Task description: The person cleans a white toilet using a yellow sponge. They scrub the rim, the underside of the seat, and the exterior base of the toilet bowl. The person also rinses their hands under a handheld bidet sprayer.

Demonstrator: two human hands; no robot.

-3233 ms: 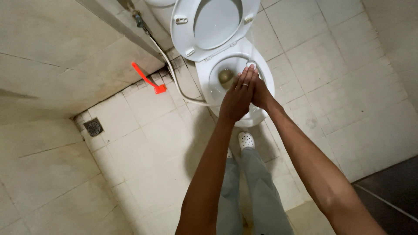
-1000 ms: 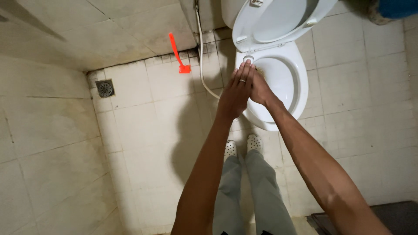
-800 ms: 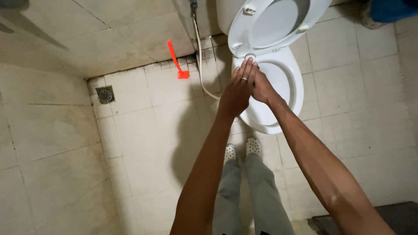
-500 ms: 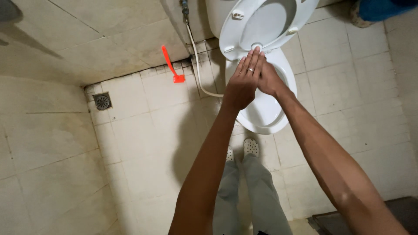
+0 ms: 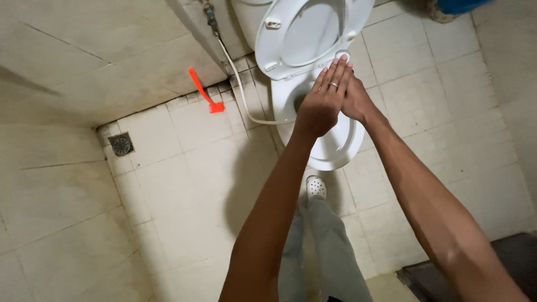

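Both my arms stretch out over a white toilet bowl (image 5: 335, 159) whose lid (image 5: 302, 31) stands raised. My left hand (image 5: 324, 100), with a ring on one finger, lies flat against my right hand (image 5: 356, 100), palms pressed together and fingers straight. Neither hand holds anything. The fingertips reach the hinge end of the seat, in front of the lid. My right hand is mostly hidden behind the left. Below, my grey trouser legs and a white clog (image 5: 316, 186) stand on the tiled floor in front of the bowl.
A red brush (image 5: 202, 91) leans in the wall corner left of the toilet. A white hose (image 5: 240, 89) runs down the wall to the bowl. A floor drain (image 5: 121, 145) sits at the far left. A dark mat (image 5: 503, 257) lies at the bottom right, a blue object (image 5: 458, 5) at the top right.
My hands have stayed pressed together over the bowl. The view has swung, so the toilet and red brush have shifted a little in the frame.
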